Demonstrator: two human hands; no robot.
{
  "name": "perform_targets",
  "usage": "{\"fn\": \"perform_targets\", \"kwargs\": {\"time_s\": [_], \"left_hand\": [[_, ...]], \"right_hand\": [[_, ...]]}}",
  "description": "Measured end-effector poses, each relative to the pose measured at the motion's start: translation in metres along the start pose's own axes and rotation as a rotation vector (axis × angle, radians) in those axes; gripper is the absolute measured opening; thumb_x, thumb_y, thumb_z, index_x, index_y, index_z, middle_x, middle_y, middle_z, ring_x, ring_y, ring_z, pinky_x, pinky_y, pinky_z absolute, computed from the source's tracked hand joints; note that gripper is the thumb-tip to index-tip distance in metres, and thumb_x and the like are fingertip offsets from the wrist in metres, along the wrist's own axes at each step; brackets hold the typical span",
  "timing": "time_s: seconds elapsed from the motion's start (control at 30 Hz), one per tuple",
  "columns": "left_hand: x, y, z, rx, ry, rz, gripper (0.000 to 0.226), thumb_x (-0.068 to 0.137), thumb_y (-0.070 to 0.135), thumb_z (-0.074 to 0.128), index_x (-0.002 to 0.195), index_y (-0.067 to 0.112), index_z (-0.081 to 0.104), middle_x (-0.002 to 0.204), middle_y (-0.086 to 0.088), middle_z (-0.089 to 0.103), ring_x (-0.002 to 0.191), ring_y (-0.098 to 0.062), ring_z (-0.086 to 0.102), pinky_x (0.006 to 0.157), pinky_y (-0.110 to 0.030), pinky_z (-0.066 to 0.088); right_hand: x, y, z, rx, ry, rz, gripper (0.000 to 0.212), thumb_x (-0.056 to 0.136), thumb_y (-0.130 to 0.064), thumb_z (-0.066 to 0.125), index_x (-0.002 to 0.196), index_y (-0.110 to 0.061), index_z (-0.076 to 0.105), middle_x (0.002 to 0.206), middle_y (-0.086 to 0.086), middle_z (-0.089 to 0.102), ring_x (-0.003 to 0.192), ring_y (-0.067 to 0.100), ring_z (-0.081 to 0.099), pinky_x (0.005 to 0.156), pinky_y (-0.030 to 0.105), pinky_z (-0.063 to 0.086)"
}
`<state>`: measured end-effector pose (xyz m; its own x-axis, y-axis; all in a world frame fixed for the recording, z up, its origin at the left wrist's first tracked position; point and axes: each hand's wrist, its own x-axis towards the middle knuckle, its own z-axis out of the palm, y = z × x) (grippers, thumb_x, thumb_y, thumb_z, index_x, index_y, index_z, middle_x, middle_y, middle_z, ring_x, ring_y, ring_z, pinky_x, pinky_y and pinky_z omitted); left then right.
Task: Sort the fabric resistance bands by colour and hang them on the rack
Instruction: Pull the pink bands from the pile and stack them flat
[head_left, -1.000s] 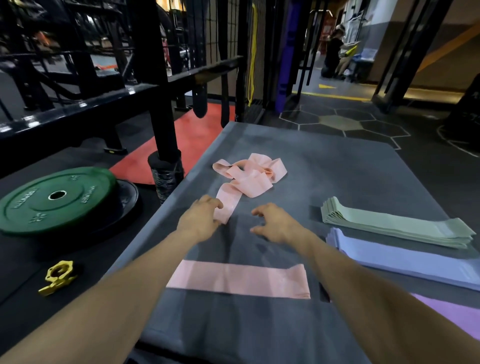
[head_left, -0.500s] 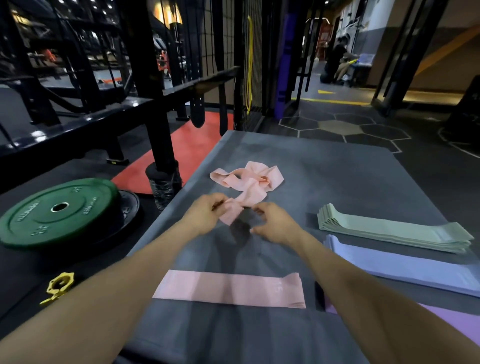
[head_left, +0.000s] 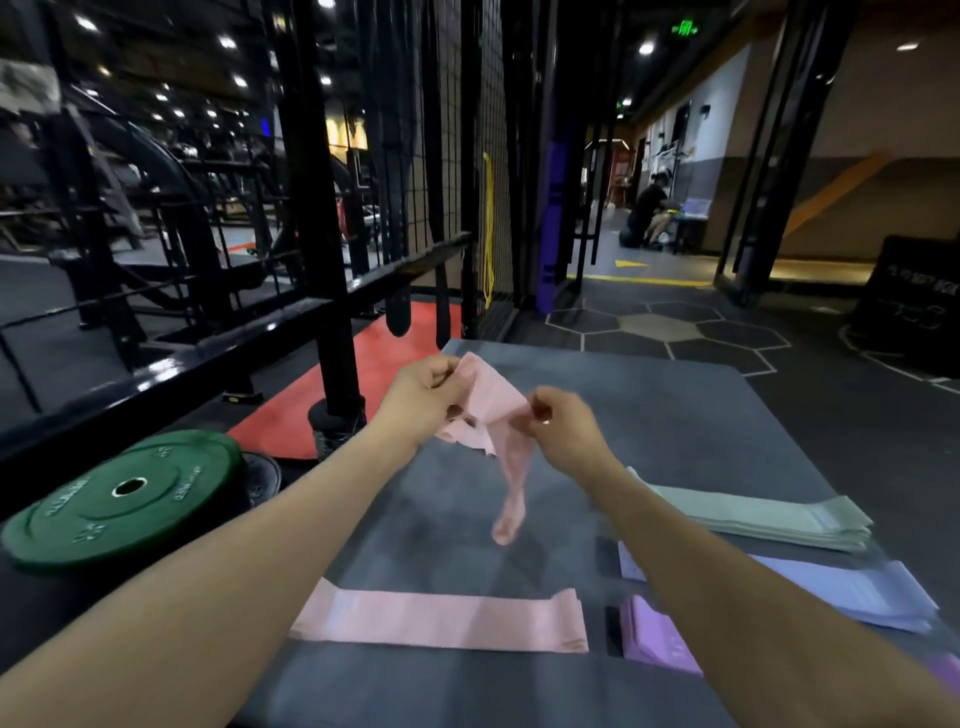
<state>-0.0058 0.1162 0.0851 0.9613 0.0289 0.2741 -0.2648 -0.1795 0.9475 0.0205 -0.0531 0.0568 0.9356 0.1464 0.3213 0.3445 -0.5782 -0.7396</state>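
Both hands hold a crumpled pink band (head_left: 496, 415) up above the grey mat (head_left: 675, 431). My left hand (head_left: 426, 387) pinches its upper left edge and my right hand (head_left: 558, 423) pinches its right side, while a twisted loop of it dangles down between my arms. Another pink band (head_left: 441, 618) lies flat near the mat's front edge. To the right lie a stack of pale green bands (head_left: 769, 517), a lilac-blue stack (head_left: 852, 592) and purple bands (head_left: 654, 639), partly hidden by my right arm.
A black steel rack frame (head_left: 322, 234) stands left of the mat, with a red floor mat (head_left: 363, 374) beyond it. A green weight plate (head_left: 124, 493) lies on the floor at left. A person crouches far back in the corridor (head_left: 647, 215).
Both hands took hold of the tangled pink band and lifted it off the mat. The camera has tilted upward, showing more of the gym.
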Motion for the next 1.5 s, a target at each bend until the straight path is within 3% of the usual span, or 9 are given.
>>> {"fn": "perform_targets", "kwargs": {"time_s": [0.13,0.3,0.53,0.63,0.73,0.83,1.13,1.3,1.5], "left_hand": [[-0.002,0.017,-0.014,0.005,0.151,0.03,0.017,0.096,0.012,0.05,0.09,0.015,0.065,0.083,0.001,0.065,0.083,-0.018,0.061,0.076,-0.031,0.054],[-0.009,0.028,-0.025,-0.007,0.285,0.025,0.025,0.095,0.012,0.052,0.079,0.027,0.063,0.082,0.003,0.064,0.084,-0.017,0.058,0.078,-0.03,0.05],[-0.025,0.043,-0.025,-0.066,0.25,0.019,0.015,0.09,0.003,0.057,0.089,0.015,0.065,0.078,0.005,0.062,0.073,-0.011,0.055,0.063,-0.021,0.045],[-0.033,0.048,-0.025,0.041,0.201,0.035,0.026,0.09,-0.003,0.052,0.103,0.017,0.061,0.086,0.001,0.06,0.082,-0.017,0.056,0.071,-0.03,0.051],[-0.042,0.051,-0.024,0.122,0.153,0.045,0.042,0.089,-0.007,0.045,0.096,0.032,0.059,0.093,-0.001,0.057,0.091,-0.023,0.055,0.087,-0.044,0.051],[-0.053,0.053,-0.019,0.152,0.125,0.038,0.046,0.089,-0.008,0.044,0.087,0.035,0.059,0.091,0.001,0.057,0.091,-0.023,0.055,0.087,-0.044,0.052],[-0.067,0.052,-0.009,0.169,0.039,0.092,0.017,0.082,0.01,0.069,0.083,0.022,0.057,0.081,-0.004,0.058,0.074,-0.019,0.055,0.075,-0.038,0.054],[-0.072,0.053,-0.007,0.427,0.135,0.195,0.021,0.081,0.018,0.071,0.069,0.022,0.054,0.083,0.003,0.049,0.067,-0.005,0.045,0.06,-0.007,0.038],[-0.07,0.053,-0.006,0.367,0.311,0.191,0.038,0.083,0.019,0.068,0.059,0.015,0.038,0.074,0.001,0.042,0.061,-0.011,0.038,0.058,-0.023,0.034]], "right_hand": [[0.0,-0.023,-0.022,0.111,0.094,-0.033,0.01,0.084,-0.015,0.067,0.075,-0.015,0.063,0.068,-0.001,0.059,0.065,0.012,0.049,0.054,0.015,0.036],[-0.006,-0.055,-0.041,0.092,0.154,-0.082,0.02,0.082,-0.02,0.071,0.068,-0.021,0.056,0.067,-0.004,0.058,0.06,0.009,0.047,0.055,0.021,0.037],[-0.024,-0.071,-0.063,0.078,0.166,-0.149,0.029,0.083,-0.016,0.07,0.061,-0.026,0.054,0.062,-0.008,0.058,0.057,0.006,0.048,0.054,0.02,0.039],[-0.034,-0.069,-0.066,0.171,0.179,-0.155,0.034,0.078,-0.008,0.073,0.055,-0.03,0.06,0.052,-0.015,0.06,0.051,-0.004,0.05,0.056,0.015,0.042],[-0.044,-0.068,-0.069,0.294,0.181,-0.144,0.03,0.074,-0.005,0.077,0.056,-0.027,0.066,0.05,-0.017,0.062,0.051,-0.007,0.052,0.055,0.009,0.043],[-0.049,-0.068,-0.071,0.376,0.202,-0.127,0.027,0.075,-0.004,0.075,0.058,-0.023,0.066,0.051,-0.014,0.062,0.05,-0.005,0.051,0.055,0.011,0.043],[-0.057,-0.069,-0.083,0.312,0.313,-0.18,0.027,0.087,-0.006,0.063,0.065,-0.021,0.054,0.062,-0.002,0.055,0.058,0.01,0.047,0.056,0.021,0.041],[-0.068,-0.065,-0.092,0.185,0.286,-0.179,0.024,0.086,-0.008,0.064,0.066,-0.02,0.055,0.061,-0.005,0.055,0.055,0.006,0.046,0.054,0.017,0.038],[-0.083,-0.06,-0.091,-0.134,0.092,-0.208,0.012,0.08,-0.014,0.071,0.072,-0.013,0.062,0.068,-0.003,0.06,0.062,0.009,0.048,0.059,0.02,0.04]]}}
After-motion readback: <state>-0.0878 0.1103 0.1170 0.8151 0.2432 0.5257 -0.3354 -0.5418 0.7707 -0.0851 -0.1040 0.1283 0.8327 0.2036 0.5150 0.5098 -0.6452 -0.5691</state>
